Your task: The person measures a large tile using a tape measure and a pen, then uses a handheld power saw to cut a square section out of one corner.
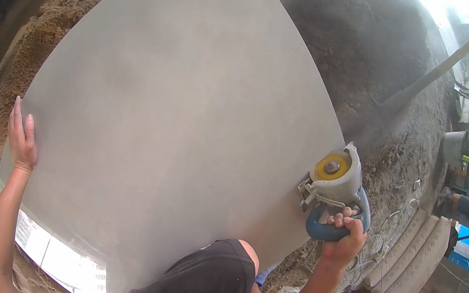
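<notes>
Gripping the blue handle of the grinder (336,185), the right hand (345,236) is clenched around it, the yellow disc sitting just above the fist at the tile's right edge. The tile (176,124) spreads leftward from that grip, tilted up from the sand (389,110). The left hand (22,139) lies flat and open, fingers straight, on the far left edge.

My right hand (347,227) hides the grinder (336,188) handle; dust blurs the sand (352,36); my knee (212,279) covers the tile (179,106) corner.
</notes>
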`<state>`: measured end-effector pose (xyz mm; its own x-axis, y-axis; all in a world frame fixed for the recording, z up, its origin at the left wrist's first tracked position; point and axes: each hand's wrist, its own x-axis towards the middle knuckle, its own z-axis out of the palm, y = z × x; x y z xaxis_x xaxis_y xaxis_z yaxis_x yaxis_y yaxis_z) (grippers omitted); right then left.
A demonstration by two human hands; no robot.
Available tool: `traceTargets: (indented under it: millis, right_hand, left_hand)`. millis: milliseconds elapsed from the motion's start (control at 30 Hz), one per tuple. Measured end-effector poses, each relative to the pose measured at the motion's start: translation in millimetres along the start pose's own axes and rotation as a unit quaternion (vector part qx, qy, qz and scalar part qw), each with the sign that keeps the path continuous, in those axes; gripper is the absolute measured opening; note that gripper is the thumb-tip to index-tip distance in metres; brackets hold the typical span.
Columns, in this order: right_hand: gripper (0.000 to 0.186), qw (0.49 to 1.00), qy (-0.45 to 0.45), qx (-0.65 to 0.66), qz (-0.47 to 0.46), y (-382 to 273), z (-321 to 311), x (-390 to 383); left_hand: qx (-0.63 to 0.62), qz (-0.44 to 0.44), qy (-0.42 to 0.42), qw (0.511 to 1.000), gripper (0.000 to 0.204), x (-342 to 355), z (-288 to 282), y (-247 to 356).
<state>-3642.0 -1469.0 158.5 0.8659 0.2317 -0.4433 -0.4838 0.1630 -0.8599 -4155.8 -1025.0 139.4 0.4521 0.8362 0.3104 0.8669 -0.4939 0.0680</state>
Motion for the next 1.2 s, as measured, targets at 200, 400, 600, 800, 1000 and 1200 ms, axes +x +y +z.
traceTargets:
  millis: [200,400,600,800,1000,1200]
  right_hand:
    - [0.02,1.0,-0.002,0.001,0.004,-2.7,1.2,-0.2]
    - [0.019,1.0,0.007,0.0,0.007,-4.9,3.7,-1.0]
    - [0.02,1.0,0.003,-0.005,0.011,-8.3,6.5,-2.5]
    - [0.012,1.0,0.017,0.018,0.018,-10.0,9.1,-2.5]
    - [0.013,1.0,0.017,0.011,0.014,-9.9,6.0,-0.9]
    - [0.014,0.999,0.027,0.021,0.02,-10.2,8.8,-1.0]
  left_hand:
    - [0.004,0.003,-0.001,1.0,0.057,5.3,-3.9,4.4]
    - [-0.003,0.001,0.0,1.0,0.056,10.3,-6.3,10.6]
    - [0.006,0.001,0.001,1.0,0.056,13.2,-7.6,13.8]
    - [0.001,0.006,0.002,1.0,0.056,17.7,-10.5,15.2]
    - [0.003,0.006,0.002,1.0,0.056,20.3,-12.0,19.5]
    - [0.0,0.003,-0.002,1.0,0.057,23.2,-14.5,22.1]
